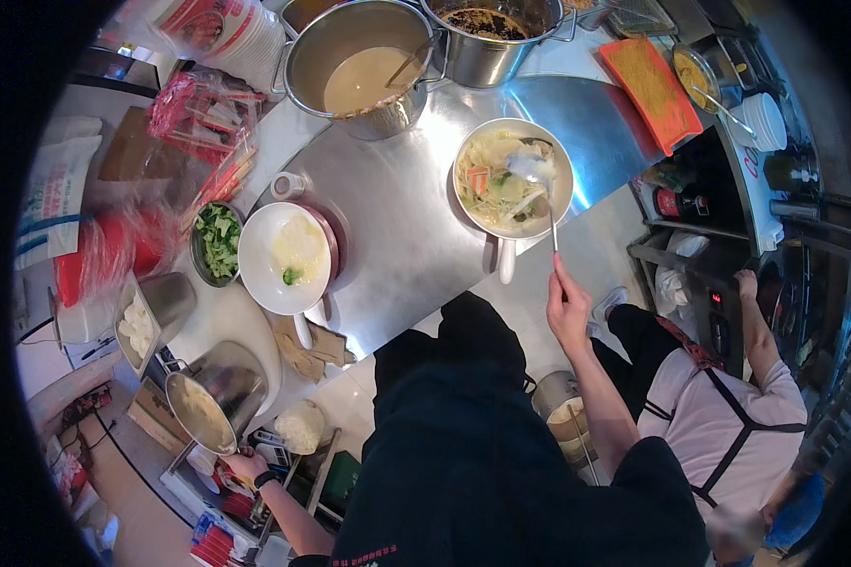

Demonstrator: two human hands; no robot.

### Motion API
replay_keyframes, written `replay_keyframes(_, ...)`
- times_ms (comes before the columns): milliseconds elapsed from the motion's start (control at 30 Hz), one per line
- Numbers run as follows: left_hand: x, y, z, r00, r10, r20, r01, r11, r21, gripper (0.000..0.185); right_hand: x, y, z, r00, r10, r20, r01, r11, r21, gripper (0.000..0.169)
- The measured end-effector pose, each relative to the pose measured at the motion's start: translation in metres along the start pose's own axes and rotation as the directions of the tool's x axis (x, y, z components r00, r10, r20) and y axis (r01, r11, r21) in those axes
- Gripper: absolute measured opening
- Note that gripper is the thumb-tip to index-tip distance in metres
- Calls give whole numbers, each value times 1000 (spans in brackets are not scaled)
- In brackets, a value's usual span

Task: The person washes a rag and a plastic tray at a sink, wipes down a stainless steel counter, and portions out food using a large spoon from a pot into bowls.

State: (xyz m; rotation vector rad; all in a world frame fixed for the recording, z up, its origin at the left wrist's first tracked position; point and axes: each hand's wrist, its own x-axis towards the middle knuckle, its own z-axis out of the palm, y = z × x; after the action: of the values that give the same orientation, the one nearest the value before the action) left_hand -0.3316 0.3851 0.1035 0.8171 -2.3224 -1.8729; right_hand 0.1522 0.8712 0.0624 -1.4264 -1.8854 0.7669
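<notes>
My right hand (569,306) grips the thin handle of a metal ladle (554,230). The ladle's bowl, coated with something whitish, is over a white long-handled pan (508,273) of soup (500,188), in which noodles or sprouts, greens and an orange-and-white piece show. At the lower left, my left hand (247,464), with a black wristband, is closed at the near handle of a steel pot (237,383) of pale contents. A second white pan (259,244), stacked on another pan, holds pale liquid and a green piece.
Two large steel stockpots (390,117) (475,60) stand at the counter's (397,212) far side. A bowl of chopped greens (218,244) and bagged chopsticks (206,117) lie left. An orange tray (649,92) is right. A co-worker (723,418) stands close on the right; a floor pot (560,404) is between us.
</notes>
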Motion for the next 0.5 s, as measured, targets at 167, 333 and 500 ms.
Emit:
replay_keyframes(167,13,-4,-17,1000,14,23,-14,1000,-5,28,17,-21,-4,974,208,94,-213,976,39,35)
replay_keyframes(333,-4,2,-1,1000,19,-10,-19,1000,-25,23,-1,-24,-22,936,316,153,-324,945,32,36)
replay_keyframes(500,-7,3,-5,995,95,-13,-95,995,1,16,23,-51,-16,952,264,154,-246,961,-127,36)
